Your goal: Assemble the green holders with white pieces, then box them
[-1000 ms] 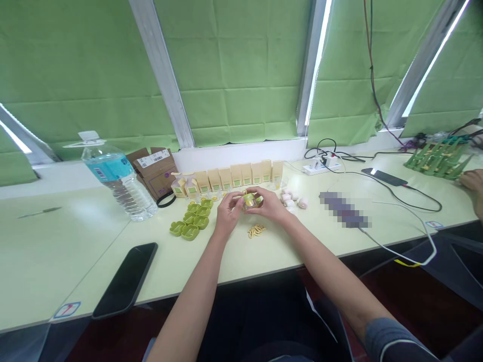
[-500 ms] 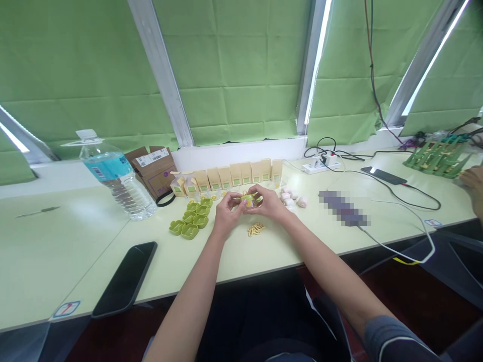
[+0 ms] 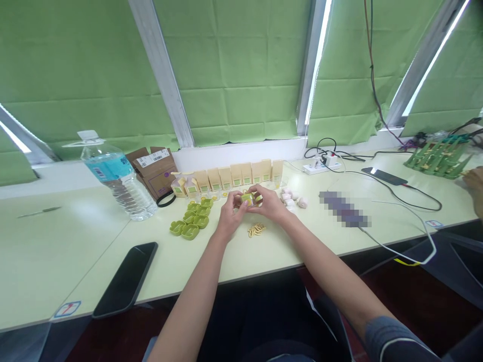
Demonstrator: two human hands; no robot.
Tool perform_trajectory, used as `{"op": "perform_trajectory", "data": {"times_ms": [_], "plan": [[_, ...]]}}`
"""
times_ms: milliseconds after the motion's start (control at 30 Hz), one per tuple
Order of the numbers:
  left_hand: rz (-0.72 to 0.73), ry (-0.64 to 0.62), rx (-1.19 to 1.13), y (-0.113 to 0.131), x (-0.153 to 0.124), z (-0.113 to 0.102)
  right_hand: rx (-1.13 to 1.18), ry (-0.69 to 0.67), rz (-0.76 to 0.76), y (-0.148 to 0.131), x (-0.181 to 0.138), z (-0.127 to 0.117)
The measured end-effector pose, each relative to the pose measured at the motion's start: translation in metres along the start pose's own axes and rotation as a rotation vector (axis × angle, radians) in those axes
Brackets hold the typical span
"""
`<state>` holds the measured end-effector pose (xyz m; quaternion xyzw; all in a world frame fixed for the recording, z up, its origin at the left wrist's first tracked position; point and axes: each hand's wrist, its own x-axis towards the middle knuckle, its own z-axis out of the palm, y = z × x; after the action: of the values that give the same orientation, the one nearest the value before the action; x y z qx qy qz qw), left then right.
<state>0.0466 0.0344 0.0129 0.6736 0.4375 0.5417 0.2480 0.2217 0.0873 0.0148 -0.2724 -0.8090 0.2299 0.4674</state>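
Note:
Between my left hand (image 3: 231, 213) and my right hand (image 3: 267, 203) is a small clear container with a green top (image 3: 248, 200), and the fingers of both hands are closed around it above the table. Just below my hands lies a little pile of pale yellow loops (image 3: 256, 230). Left of them sit several green clover-like cups (image 3: 194, 218) in a cluster. Several whitish-pink rounded pieces (image 3: 291, 198) are grouped to the right. Behind my hands, small cream boxes (image 3: 236, 174) stand in a row, with clear little pieces in front of them.
A large water bottle (image 3: 121, 181) and an opened cardboard box (image 3: 156, 173) stand at the left. A black phone (image 3: 126, 279) lies by the front edge. To the right are a power strip (image 3: 320, 167), cables, another phone (image 3: 384, 175), a green rack (image 3: 435, 160) and another person's hand (image 3: 474, 183).
The green-topped container has tilted slightly between my fingers, showing more of its green part. Both hands keep almost the same place.

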Motion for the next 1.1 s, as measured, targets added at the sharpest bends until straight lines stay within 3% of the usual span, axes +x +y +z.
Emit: {"op": "perform_trajectory", "data": {"times_ms": [200,400,600,867,1100], "plan": [[0.028,0.028,0.051,-0.002,-0.001,0.001,0.0,-0.009,-0.027,-0.002,0.0,0.001],[0.105,0.206,0.162,-0.013,0.005,-0.001,-0.043,-0.002,-0.075,0.0,0.0,0.0],[-0.038,0.369,0.335,-0.023,0.01,-0.008,-0.154,0.061,-0.029,0.007,0.0,-0.004],[-0.317,0.244,0.532,-0.026,0.009,-0.013,-0.356,0.047,0.088,0.014,0.0,-0.009],[-0.331,0.127,0.559,-0.032,0.008,-0.013,-0.339,0.01,0.221,0.021,-0.003,-0.011]]}}
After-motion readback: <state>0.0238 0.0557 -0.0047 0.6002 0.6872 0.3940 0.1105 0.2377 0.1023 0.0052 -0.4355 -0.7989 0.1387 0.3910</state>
